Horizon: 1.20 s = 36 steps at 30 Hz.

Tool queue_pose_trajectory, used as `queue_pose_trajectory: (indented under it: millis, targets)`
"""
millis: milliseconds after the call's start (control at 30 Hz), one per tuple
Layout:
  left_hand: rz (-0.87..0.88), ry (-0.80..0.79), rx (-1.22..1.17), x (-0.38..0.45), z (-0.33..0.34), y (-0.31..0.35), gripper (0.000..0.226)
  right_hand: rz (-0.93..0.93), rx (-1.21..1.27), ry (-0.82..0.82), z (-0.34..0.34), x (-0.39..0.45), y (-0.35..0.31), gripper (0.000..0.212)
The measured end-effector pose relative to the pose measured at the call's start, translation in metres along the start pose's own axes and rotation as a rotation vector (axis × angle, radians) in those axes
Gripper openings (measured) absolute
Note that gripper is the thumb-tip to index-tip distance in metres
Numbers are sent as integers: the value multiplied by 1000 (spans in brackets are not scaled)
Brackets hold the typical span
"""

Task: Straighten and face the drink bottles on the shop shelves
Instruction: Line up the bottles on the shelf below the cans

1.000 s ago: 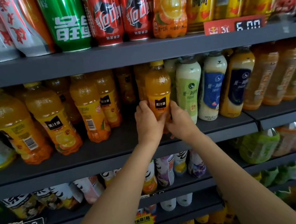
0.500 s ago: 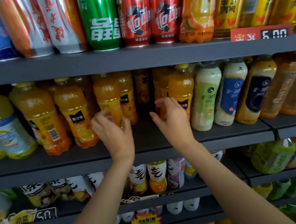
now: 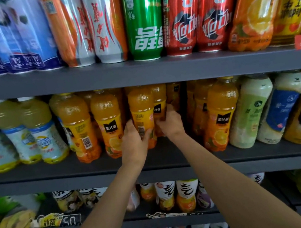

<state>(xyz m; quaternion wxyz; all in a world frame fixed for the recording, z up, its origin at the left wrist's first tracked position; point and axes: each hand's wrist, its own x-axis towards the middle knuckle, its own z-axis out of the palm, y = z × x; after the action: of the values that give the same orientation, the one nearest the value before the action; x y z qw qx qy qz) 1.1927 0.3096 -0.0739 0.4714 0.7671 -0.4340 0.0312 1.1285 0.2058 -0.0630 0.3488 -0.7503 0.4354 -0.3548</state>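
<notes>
While both my forearms reach up to the middle shelf, my left hand curls round the front orange juice bottle (barcode facing out); my right hand grips the orange bottle behind.

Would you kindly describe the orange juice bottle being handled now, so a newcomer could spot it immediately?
Look at the middle shelf, under the row of cans. Among the orange juice bottles near its centre, it is the held bottle, gripped low by the left hand, with the right hand just beside it. Unlike the neighbouring bottle showing a black logo, it shows its barcode.
</notes>
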Motion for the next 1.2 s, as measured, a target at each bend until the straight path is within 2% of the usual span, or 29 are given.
queue_pose_trajectory:
  millis: [100,200,367,533,667,867,1033,1200]
  targets:
    - [0,-24,31,2,0,-2,49,-10,-27,99,4,-2,8,42]
    - [-16,-51,56,5,-2,-1,49,82,-19,173,-2,4,14,52]
    - [-18,-61,62,3,-2,-1,52,205,78,135,-13,24,20,55]
    - [-3,-63,57,3,-3,-3,52,219,64,155,-13,29,17,58]
    - [3,-61,56,3,-3,-3,52,224,-38,130,-15,34,19,71]
    - [-5,-68,64,3,-3,-3,51,264,224,-7,-27,35,15,40]
    - [1,-70,67,2,-2,-2,51,204,109,91,-24,31,20,40]
    - [-3,-68,58,2,-2,-1,51,249,194,-9,-24,36,17,43]
